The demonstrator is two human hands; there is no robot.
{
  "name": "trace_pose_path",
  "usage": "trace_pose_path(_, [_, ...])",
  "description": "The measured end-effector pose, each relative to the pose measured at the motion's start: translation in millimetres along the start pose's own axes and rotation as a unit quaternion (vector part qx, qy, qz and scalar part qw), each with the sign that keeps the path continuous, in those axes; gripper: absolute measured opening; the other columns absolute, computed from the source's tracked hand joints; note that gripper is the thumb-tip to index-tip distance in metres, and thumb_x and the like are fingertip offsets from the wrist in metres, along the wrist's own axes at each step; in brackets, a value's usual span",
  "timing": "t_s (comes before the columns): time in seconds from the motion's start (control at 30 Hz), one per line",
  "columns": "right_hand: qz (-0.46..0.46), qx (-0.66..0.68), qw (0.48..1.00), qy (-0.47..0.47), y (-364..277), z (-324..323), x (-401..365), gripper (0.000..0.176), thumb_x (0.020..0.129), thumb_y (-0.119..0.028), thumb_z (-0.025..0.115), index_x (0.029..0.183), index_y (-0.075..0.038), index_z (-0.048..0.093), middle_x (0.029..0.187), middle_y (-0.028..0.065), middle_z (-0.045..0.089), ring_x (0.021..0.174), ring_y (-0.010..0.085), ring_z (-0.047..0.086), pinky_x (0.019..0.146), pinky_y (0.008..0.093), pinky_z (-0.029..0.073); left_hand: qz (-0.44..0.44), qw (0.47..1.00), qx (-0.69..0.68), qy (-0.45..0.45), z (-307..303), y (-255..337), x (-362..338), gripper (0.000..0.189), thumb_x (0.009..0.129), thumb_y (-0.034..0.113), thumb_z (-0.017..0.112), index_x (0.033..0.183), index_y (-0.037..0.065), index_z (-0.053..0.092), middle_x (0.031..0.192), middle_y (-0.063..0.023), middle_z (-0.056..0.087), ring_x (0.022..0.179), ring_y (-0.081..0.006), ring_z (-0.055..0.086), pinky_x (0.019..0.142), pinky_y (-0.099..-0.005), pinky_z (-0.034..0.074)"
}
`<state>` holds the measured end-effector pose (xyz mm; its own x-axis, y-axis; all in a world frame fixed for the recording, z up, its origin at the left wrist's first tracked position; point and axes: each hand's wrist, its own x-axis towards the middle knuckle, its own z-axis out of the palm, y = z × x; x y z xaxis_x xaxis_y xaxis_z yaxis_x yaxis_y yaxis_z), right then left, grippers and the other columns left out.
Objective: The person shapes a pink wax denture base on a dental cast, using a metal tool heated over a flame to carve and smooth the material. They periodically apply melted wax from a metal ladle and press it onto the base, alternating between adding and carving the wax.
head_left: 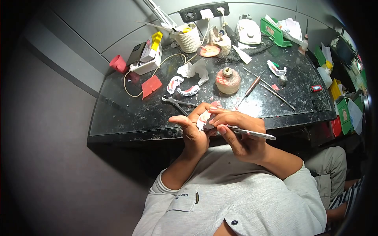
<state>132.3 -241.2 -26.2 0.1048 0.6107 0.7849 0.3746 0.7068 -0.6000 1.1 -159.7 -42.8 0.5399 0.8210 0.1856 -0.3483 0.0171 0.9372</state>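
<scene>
My left hand (195, 131) grips a small white dental cast (203, 120) with pale teeth and some pink on it; its thumb sticks out to the left. In my right hand (246, 133) is a metal wax knife (258, 134), its flat silver end pointing right and its other end hidden near the cast. The right fingers reach over the cast and touch it or nearly so. A scrap of pink wax (215, 104) shows just beyond the fingers. Both hands are above the bench's front edge.
On the dark speckled bench (118, 114) lie pliers (177, 103), two dental casts (189, 91), a pink wax sheet (151, 86) and a spirit burner (227, 82). A brown-handled tool (252, 87) and thin metal instruments (275, 92) lie to the right. Another person's leg (328, 169) is nearby.
</scene>
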Motion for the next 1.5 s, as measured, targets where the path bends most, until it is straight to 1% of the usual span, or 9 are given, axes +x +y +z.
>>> trace_pose_path(0.27, [-0.020, 0.014, 1.000, -0.004, 5, 2, -1, 0.010, 0.092, 0.000, 0.066, 0.100, 0.006, 0.066, 0.093, 0.0152, 0.071, 0.088, 0.0290, 0.073, 0.093, 0.0401, 0.056, -0.027, 0.997, -0.067, 0.002, -2, -7, 2, 0.110, 0.077, 0.092, 0.000, 0.090, 0.000, 0.057, 0.083, -0.0071, 0.063, 0.079, -0.0120, 0.057, 0.082, -0.0254, 0.047])
trace_pose_path(0.47, [0.035, 0.100, 0.994, -0.023, 13, 2, -3, 0.009, 0.093, -0.001, 0.065, 0.098, 0.006, 0.068, 0.090, 0.0134, 0.072, 0.078, 0.0236, 0.072, 0.094, 0.0385, 0.055, -0.026, 1.000, 0.006, 0.006, -3, -3, 1, 0.110, 0.077, 0.092, 0.000, 0.091, 0.000, 0.057, 0.081, -0.0050, 0.062, 0.074, -0.0104, 0.054, 0.074, -0.0213, 0.046])
trace_pose_path(0.57, [0.053, 0.115, 0.992, 0.003, 13, 4, -5, 0.009, 0.093, 0.000, 0.065, 0.098, 0.006, 0.069, 0.090, 0.0132, 0.073, 0.077, 0.0214, 0.071, 0.091, 0.0380, 0.054, -0.029, 0.999, -0.037, -0.013, -6, -7, 2, 0.111, 0.076, 0.093, -0.001, 0.093, 0.000, 0.058, 0.081, -0.0048, 0.061, 0.072, -0.0093, 0.052, 0.067, -0.0199, 0.044])
trace_pose_path(0.77, [0.052, 0.062, 0.996, 0.031, 11, 5, -3, 0.007, 0.092, 0.001, 0.064, 0.097, 0.005, 0.069, 0.090, 0.0135, 0.072, 0.081, 0.0208, 0.071, 0.078, 0.0325, 0.055, -0.015, 0.999, 0.039, 0.024, 1, -5, 0, 0.114, 0.072, 0.095, -0.002, 0.096, 0.001, 0.058, 0.079, -0.0039, 0.059, 0.065, -0.0065, 0.047, 0.056, -0.0191, 0.037])
trace_pose_path(0.83, [0.034, 0.057, 0.998, 0.021, 11, 4, -2, 0.008, 0.093, 0.001, 0.064, 0.098, 0.004, 0.068, 0.091, 0.0131, 0.072, 0.082, 0.0207, 0.071, 0.076, 0.0307, 0.056, 0.021, 0.998, 0.051, -0.019, 0, -4, -1, 0.106, 0.075, 0.092, -0.001, 0.102, 0.005, 0.055, 0.081, 0.0014, 0.058, 0.062, -0.0025, 0.039, 0.053, -0.0187, 0.031])
trace_pose_path(1.17, [0.014, 0.036, 0.999, 0.028, 10, 5, -2, 0.008, 0.093, 0.000, 0.065, 0.098, 0.004, 0.069, 0.091, 0.0130, 0.072, 0.082, 0.0220, 0.071, 0.076, 0.0313, 0.056, 0.012, 0.998, 0.059, -0.014, 2, -1, -3, 0.106, 0.074, 0.092, 0.002, 0.103, 0.005, 0.054, 0.084, 0.0008, 0.058, 0.067, -0.0039, 0.041, 0.059, -0.0200, 0.034])
trace_pose_path(1.23, [0.009, 0.013, 1.000, 0.022, 9, 4, -1, 0.009, 0.093, -0.001, 0.065, 0.099, 0.003, 0.069, 0.091, 0.0127, 0.072, 0.081, 0.0221, 0.071, 0.075, 0.0319, 0.056, 0.009, 0.993, 0.121, -0.002, 1, 1, -3, 0.111, 0.071, 0.097, 0.004, 0.100, 0.003, 0.056, 0.086, -0.0033, 0.059, 0.074, -0.0074, 0.050, 0.065, -0.0205, 0.044])
trace_pose_path(1.37, [0.005, 0.004, 1.000, 0.000, 10, 3, -1, 0.010, 0.093, -0.002, 0.065, 0.100, 0.003, 0.068, 0.091, 0.0124, 0.072, 0.079, 0.0220, 0.071, 0.074, 0.0324, 0.056, 0.011, 0.997, 0.056, 0.043, 13, -6, -6, 0.100, 0.077, 0.091, 0.008, 0.104, 0.005, 0.052, 0.090, 0.0007, 0.054, 0.073, -0.0039, 0.043, 0.062, -0.0204, 0.036])
trace_pose_path(1.5, [0.005, 0.011, 1.000, -0.015, 10, -2, 1, 0.010, 0.092, -0.002, 0.066, 0.101, 0.003, 0.068, 0.090, 0.0120, 0.072, 0.075, 0.0218, 0.071, 0.075, 0.0341, 0.056, 0.041, 0.993, 0.112, -0.011, 3, -2, -5, 0.097, 0.079, 0.089, 0.008, 0.104, 0.005, 0.052, 0.090, 0.0009, 0.053, 0.074, -0.0034, 0.043, 0.061, -0.0198, 0.036])
